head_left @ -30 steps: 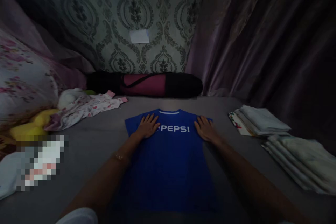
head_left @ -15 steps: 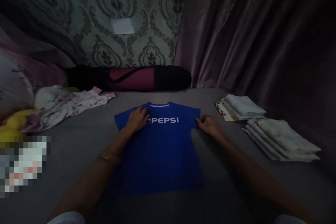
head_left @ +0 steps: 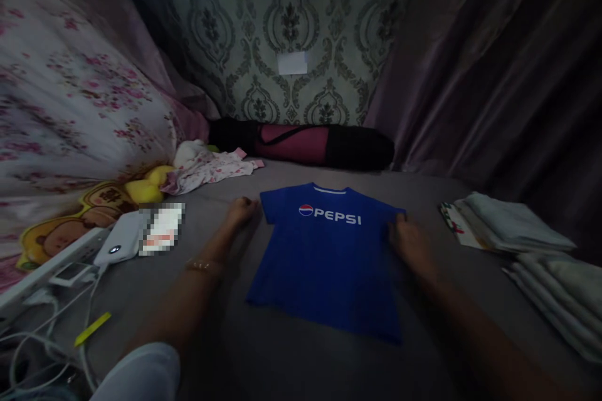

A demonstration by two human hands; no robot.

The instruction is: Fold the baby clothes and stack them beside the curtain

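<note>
A blue T-shirt [head_left: 324,269] lies spread flat, front up, with a white "PEPSI" print and round logo on its chest. Just off the edge of its left-hand sleeve is my left hand [head_left: 241,212], fingers curled in. No cloth shows in that hand, and whether its fingertips touch the sleeve I cannot tell. My right hand [head_left: 410,241], somewhat blurred, pinches the sleeve on the other side near its outer corner.
Folded clothes stand in two piles, one pale [head_left: 512,219] and one nearer [head_left: 559,301], at right. A black and maroon bag [head_left: 301,141] lies along the wall. Left are a patterned garment [head_left: 211,169], yellow plush toys [head_left: 145,188], a white power bank [head_left: 120,238], cables and a power strip [head_left: 56,269].
My left hand has left the shirt's chest and moved out beside the left-hand sleeve, uncovering the logo. My right hand stays at the other sleeve. The view has turned left.
</note>
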